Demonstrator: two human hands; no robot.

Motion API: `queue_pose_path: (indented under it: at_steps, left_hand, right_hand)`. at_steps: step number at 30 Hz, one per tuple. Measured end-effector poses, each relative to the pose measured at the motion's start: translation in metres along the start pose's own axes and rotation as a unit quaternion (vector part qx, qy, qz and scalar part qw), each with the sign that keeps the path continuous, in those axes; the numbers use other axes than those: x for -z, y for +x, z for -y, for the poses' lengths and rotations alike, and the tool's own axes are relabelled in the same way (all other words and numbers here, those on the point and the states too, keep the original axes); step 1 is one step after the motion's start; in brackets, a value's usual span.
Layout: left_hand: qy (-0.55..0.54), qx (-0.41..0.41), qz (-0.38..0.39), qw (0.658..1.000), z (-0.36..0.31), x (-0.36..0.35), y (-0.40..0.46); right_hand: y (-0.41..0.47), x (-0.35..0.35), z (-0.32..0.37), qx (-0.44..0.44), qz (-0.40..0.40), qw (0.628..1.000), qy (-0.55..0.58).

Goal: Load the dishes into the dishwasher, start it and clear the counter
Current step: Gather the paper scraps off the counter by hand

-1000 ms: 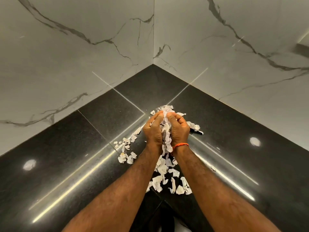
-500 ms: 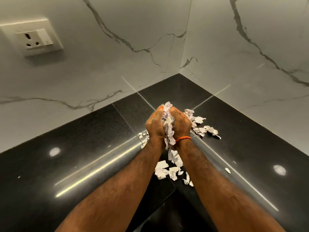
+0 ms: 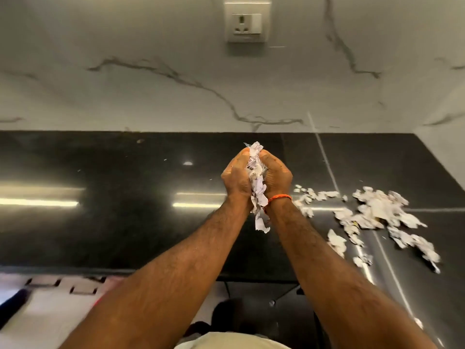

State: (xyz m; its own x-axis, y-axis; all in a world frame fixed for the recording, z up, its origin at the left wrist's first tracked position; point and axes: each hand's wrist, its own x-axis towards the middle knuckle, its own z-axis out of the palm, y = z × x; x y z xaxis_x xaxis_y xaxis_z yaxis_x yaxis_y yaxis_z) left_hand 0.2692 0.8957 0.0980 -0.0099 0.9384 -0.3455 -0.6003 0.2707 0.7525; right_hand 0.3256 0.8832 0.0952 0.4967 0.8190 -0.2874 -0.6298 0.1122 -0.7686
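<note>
A bunch of torn white paper scraps is squeezed between my two hands above the black counter. My left hand cups it from the left, and my right hand, with an orange thread at the wrist, cups it from the right. Bits of paper stick out above the fingertips and hang down between the wrists. More loose paper scraps lie scattered on the counter to the right of my hands.
A white marble wall backs the counter, with a white wall socket high up. The corner wall closes the right end. Below the counter's front edge, at lower left, is a white patterned surface.
The view has swung left from the corner, so the socket is now above centre. My hands, still clasping the paper, have lifted off the pile, which now lies to the right.
</note>
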Motion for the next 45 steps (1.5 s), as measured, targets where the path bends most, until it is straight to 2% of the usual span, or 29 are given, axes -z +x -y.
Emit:
queue_pose_path:
  at_steps: [4, 9, 15, 19, 21, 23, 27, 31, 40, 45]
  left_hand:
    - [-0.014, -0.061, -0.077, 0.995, -0.047, 0.057, -0.009]
    - [-0.052, -0.135, -0.179, 0.973, -0.106, 0.138, -0.030]
    - [-0.123, -0.216, -0.294, 0.923, -0.166, 0.249, -0.062]
    - [-0.171, -0.275, -0.306, 0.895, -0.190, 0.325, -0.086]
    - [-0.170, -0.295, -0.336, 0.878, -0.198, 0.363, -0.100]
    - [-0.167, -0.295, -0.393, 0.855, -0.204, 0.401, -0.110]
    - [-0.189, -0.281, -0.422, 0.841, -0.205, 0.466, -0.117]
    - [-0.190, -0.255, -0.483, 0.816, -0.197, 0.508, -0.119]
    - [-0.278, -0.199, -0.539, 0.770, -0.140, 0.604, -0.084]
    - [-0.328, -0.151, -0.554, 0.750, -0.096, 0.668, -0.047]
  right_hand:
    - [-0.028, -0.047, -0.044, -0.055, 0.085, 0.995, -0.026]
    - [-0.082, -0.110, -0.106, -0.118, 0.202, 0.970, -0.069]
    - [-0.169, -0.174, -0.189, -0.207, 0.305, 0.923, -0.111]
    - [-0.231, -0.201, -0.242, -0.253, 0.355, 0.889, -0.138]
    - [-0.261, -0.210, -0.267, -0.273, 0.375, 0.871, -0.161]
    - [-0.285, -0.216, -0.292, -0.290, 0.386, 0.858, -0.175]
    - [-0.322, -0.224, -0.332, -0.326, 0.405, 0.829, -0.204]
    - [-0.332, -0.225, -0.382, -0.347, 0.415, 0.799, -0.263]
    - [-0.327, -0.194, -0.501, -0.399, 0.389, 0.750, -0.356]
    - [-0.312, -0.167, -0.593, -0.420, 0.348, 0.740, -0.394]
